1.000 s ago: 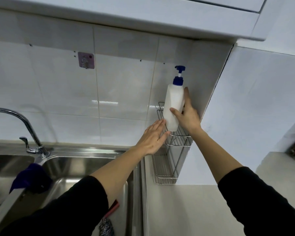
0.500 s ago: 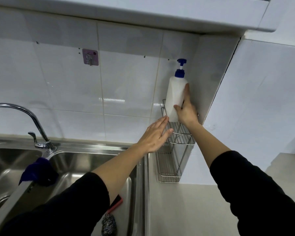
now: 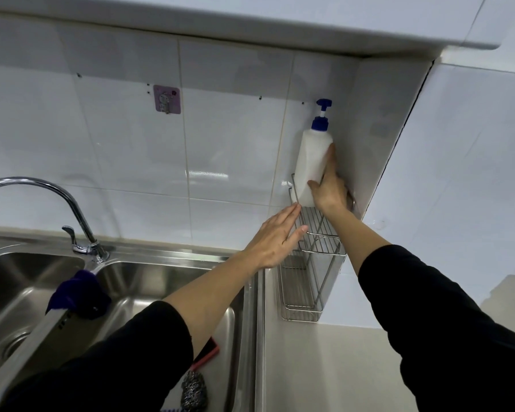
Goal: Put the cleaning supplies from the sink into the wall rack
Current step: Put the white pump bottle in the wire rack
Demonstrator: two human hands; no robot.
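A white pump bottle (image 3: 312,162) with a blue pump head stands upright at the back of the top shelf of the wire wall rack (image 3: 315,251). My right hand (image 3: 329,188) is wrapped around its lower right side. My left hand (image 3: 275,236) lies flat with fingers together against the rack's left front edge, holding nothing. In the right basin of the steel sink (image 3: 167,278) lie a steel-wool scrubber (image 3: 194,389) and a red-edged item (image 3: 207,353), partly hidden by my left sleeve. A dark purple cloth (image 3: 78,294) hangs over the sink divider.
A chrome tap (image 3: 72,209) arches over the sink at the left. A purple adhesive hook (image 3: 166,99) sticks to the tiled wall. The rack's lower shelf (image 3: 299,295) holds nothing visible. A wall cabinet overhangs above. Beige countertop (image 3: 324,367) lies right of the sink.
My right hand has lowered the bottle onto the rack's top shelf, closer to the wall. My left hand has stayed at the rack's edge. The camera has tilted slightly.
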